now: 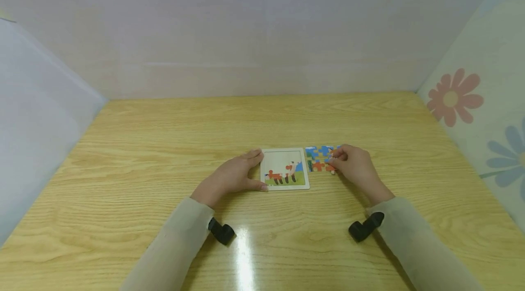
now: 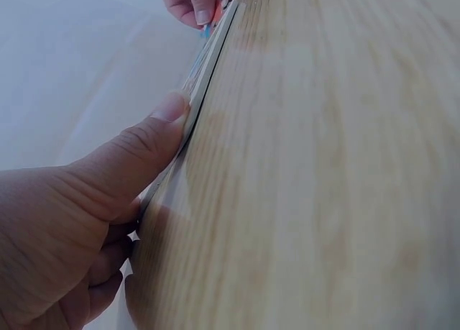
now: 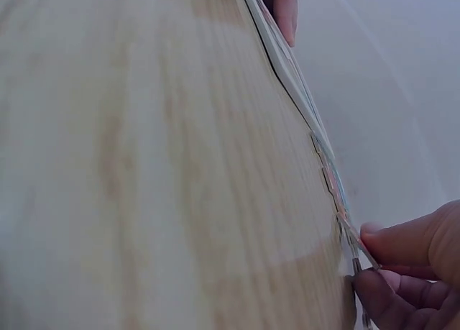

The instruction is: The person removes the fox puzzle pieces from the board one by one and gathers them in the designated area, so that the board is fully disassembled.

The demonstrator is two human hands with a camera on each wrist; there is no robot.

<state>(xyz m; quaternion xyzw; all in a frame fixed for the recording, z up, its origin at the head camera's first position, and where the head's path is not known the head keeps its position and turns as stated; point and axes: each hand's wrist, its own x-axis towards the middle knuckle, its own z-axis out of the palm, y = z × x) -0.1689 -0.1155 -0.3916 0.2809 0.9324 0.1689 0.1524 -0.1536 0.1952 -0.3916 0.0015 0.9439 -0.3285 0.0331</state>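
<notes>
A square puzzle tray [image 1: 283, 187] with a pale rim lies flat on the table; several joined pieces along its bottom and right side show part of an orange animal on grass. My left hand [image 1: 234, 175] holds the tray by its left side, thumb at the near corner and fingers at the far one. In the left wrist view the thumb [image 2: 171, 108] presses on the rim. Loose jigsaw pieces [image 1: 317, 166], blue and orange, lie just right of the tray. Over their right end, my right hand [image 1: 357, 169] pinches a thin puzzle piece [image 3: 368, 255], tilted, between thumb and fingertips.
The wood-grain table [image 1: 164, 136] runs back to a pale wall [image 1: 262, 31]. A side wall with printed flowers [image 1: 455, 98] stands on the right. Dark wrist camera mounts [image 1: 221, 232] sit at both sleeves.
</notes>
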